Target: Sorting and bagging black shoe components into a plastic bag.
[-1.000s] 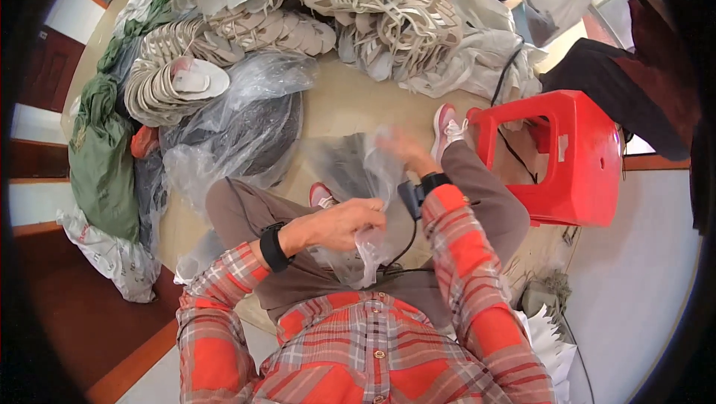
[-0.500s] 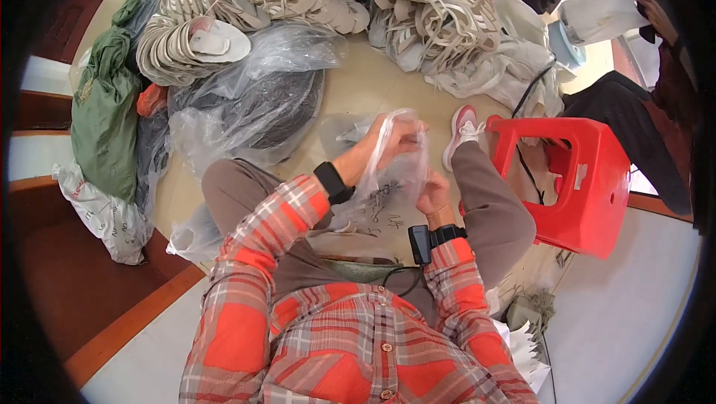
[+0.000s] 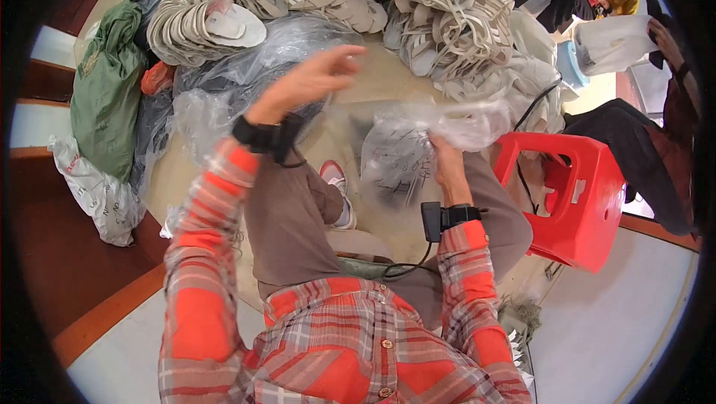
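The right hand (image 3: 450, 169) grips a clear plastic bag (image 3: 418, 152) at its right edge, over the lap and between the knees; its fingers are closed on the film. The left hand (image 3: 309, 83) is raised, fingers loosely spread and empty, apart from the bag and over a larger heap of crumpled clear plastic (image 3: 246, 79) on the floor. The bag looks nearly empty, so the work seems to be at an early stage: bag in hand, filling not yet visible. Its long axis runs left to right, hanging slack below; where the mouth points I cannot tell. Beyond lie stacked pale insoles (image 3: 195, 25), a pile of shoe parts (image 3: 440, 8) and a red stool (image 3: 578, 195) to the right.
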A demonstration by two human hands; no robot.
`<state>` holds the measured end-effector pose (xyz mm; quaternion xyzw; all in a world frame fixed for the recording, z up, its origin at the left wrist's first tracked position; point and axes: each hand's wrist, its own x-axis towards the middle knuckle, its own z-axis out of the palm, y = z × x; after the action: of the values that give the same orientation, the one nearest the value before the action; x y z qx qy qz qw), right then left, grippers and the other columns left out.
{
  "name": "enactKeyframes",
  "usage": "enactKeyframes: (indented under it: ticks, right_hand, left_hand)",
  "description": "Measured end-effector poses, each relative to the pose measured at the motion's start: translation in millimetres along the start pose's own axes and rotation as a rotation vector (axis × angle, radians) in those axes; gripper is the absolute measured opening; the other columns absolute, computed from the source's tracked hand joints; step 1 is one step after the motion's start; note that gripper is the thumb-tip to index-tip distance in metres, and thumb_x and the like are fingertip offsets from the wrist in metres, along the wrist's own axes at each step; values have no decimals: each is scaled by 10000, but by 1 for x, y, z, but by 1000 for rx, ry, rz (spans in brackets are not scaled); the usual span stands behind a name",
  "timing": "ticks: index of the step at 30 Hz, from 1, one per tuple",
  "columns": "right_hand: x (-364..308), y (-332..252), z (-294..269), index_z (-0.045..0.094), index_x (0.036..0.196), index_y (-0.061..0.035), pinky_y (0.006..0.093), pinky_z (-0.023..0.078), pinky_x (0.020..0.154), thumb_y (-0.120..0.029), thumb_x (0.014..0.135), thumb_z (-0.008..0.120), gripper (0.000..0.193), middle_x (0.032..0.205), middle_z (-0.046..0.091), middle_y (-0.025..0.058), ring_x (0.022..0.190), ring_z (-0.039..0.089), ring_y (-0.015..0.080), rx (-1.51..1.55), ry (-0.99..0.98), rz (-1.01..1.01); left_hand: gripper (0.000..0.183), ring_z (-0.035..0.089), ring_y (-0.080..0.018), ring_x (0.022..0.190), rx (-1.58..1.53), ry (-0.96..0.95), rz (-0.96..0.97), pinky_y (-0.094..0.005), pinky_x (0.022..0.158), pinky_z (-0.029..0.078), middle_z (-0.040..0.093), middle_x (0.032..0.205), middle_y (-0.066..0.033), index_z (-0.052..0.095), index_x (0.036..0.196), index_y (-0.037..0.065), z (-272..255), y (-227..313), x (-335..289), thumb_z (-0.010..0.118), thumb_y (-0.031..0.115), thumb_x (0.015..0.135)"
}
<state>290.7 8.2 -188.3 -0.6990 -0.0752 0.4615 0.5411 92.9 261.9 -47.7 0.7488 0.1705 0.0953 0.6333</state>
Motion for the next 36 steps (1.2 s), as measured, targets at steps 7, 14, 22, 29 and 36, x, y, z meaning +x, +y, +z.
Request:
enactKeyframes:
  ticks: [7, 14, 22, 29, 36]
  right_hand:
    - [-44, -107, 21, 540, 1088, 77, 318, 379, 907, -171, 742, 676, 447, 1086, 567, 125, 986, 523, 212, 205, -20, -315]
    - [-111, -228, 72, 533, 1094, 44, 326, 466, 815, -135, 798, 622, 357, 1040, 580, 120, 936, 562, 215, 270, -163, -461]
    - [-138, -305, 152, 552, 1068, 3, 291, 468, 787, -147, 814, 608, 300, 996, 592, 63, 879, 572, 158, 166, -339, -759]
    - [-158, -288, 225, 544, 1074, 22, 320, 437, 864, -165, 827, 592, 314, 1074, 581, 95, 952, 560, 195, 100, -439, -570]
    - [-220, -198, 308, 519, 1105, 40, 311, 422, 869, -167, 853, 552, 327, 1062, 570, 104, 981, 531, 192, 172, -494, -480]
  left_hand:
    - [383, 547, -110, 899, 62, 162, -142, -244, 774, 436, 590, 975, -49, 509, 1180, 35, -90, 42, -77, 594, 152, 825]
    - [374, 587, -117, 853, 46, 386, 150, -237, 739, 482, 618, 955, -62, 535, 1143, 46, -187, 140, -63, 608, 232, 827]
    - [307, 598, -108, 816, 306, 419, -26, -253, 716, 487, 632, 883, -24, 591, 1071, 79, -202, 104, -138, 617, 224, 802]
    - [340, 579, -113, 837, 469, 429, -109, -253, 705, 478, 605, 888, -24, 568, 1095, 47, -205, 117, -252, 609, 234, 814]
    - [885, 390, -294, 1174, 583, 546, -44, -379, 967, 337, 364, 1293, -201, 285, 1332, 23, -22, 71, -374, 744, 338, 644]
